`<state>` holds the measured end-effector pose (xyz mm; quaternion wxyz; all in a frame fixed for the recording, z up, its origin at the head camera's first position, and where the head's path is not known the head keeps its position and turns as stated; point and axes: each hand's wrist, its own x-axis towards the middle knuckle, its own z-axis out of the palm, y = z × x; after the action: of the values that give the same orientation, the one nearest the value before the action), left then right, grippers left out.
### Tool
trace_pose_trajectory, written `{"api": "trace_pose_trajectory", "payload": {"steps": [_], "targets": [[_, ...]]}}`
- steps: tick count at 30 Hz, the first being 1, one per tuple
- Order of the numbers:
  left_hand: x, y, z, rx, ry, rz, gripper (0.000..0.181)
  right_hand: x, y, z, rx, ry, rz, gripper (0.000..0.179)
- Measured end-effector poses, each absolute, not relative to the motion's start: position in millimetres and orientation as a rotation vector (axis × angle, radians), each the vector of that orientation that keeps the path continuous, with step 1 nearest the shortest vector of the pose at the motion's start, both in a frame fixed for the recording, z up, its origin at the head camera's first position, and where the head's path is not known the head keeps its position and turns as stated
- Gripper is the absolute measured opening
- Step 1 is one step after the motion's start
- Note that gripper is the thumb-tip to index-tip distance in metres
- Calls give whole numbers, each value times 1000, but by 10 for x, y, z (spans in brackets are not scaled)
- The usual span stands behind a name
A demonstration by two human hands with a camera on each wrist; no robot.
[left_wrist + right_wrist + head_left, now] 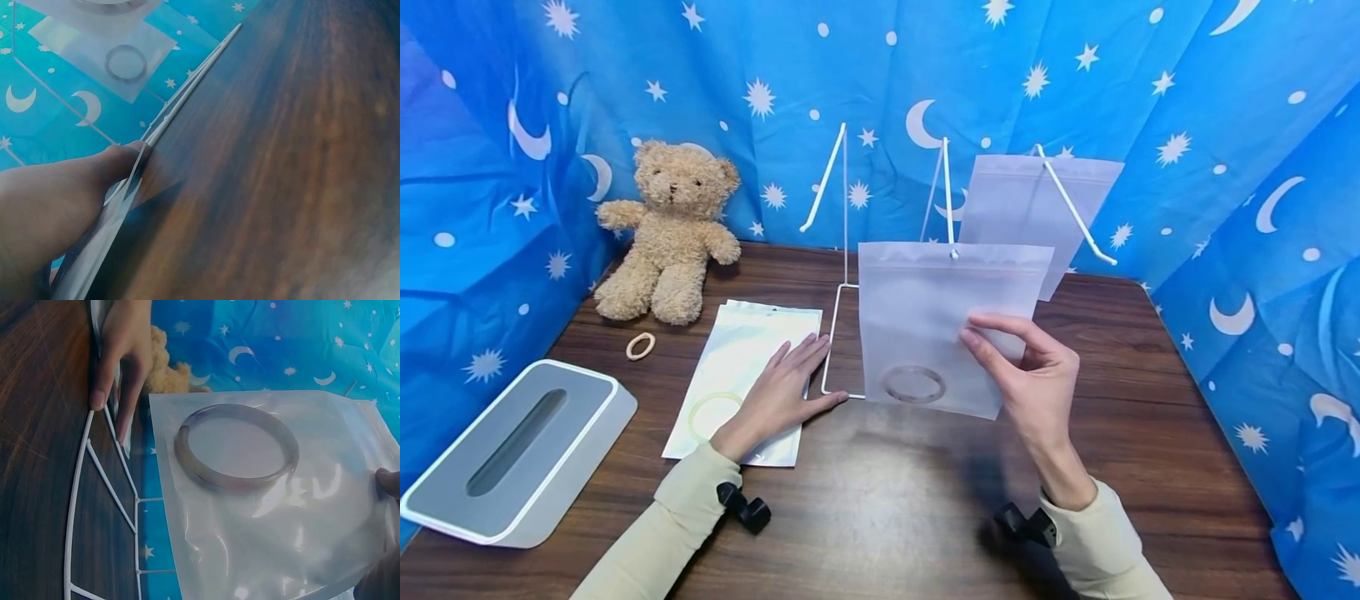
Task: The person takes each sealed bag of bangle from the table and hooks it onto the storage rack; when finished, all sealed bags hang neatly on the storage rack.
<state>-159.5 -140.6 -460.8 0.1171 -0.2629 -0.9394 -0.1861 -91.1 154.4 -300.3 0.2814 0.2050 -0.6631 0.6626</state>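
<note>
My right hand [1037, 383] pinches the right side of a translucent zip bag [925, 325] between thumb and index finger. Inside its lower part lies a brownish-grey bangle [237, 482]. The bag's top hole sits right at the tip of the middle hook [948, 192] of a white wire display rack [835, 333]. Straight fingers of my left hand [778, 396] rest over a stack of white bags [730, 342] and the rack's left side, the thumb on its front corner. A yellow-green bangle [718, 395] shows in the top bag of the stack.
Another translucent bag [1015, 200] hangs on the right hook [1078, 212]; the left hook [823, 179] holds nothing. A teddy bear [670, 233], a small beige ring [629, 350] and a grey-topped tissue box [490, 433] stand left. A blue curtain [887, 75] surrounds the table.
</note>
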Motion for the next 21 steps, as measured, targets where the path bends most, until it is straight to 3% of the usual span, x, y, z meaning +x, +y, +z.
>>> {"api": "trace_pose_trajectory", "payload": {"steps": [7, 21], "targets": [[-1594, -1424, -4592, -764, -2762, -540, 88, -1092, 1503, -3049, 483, -1815, 1759, 23], [-1601, -1408, -4598, -760, -2754, -543, 89, -2092, 1476, -3078, 378, -1724, 1920, 22]]}}
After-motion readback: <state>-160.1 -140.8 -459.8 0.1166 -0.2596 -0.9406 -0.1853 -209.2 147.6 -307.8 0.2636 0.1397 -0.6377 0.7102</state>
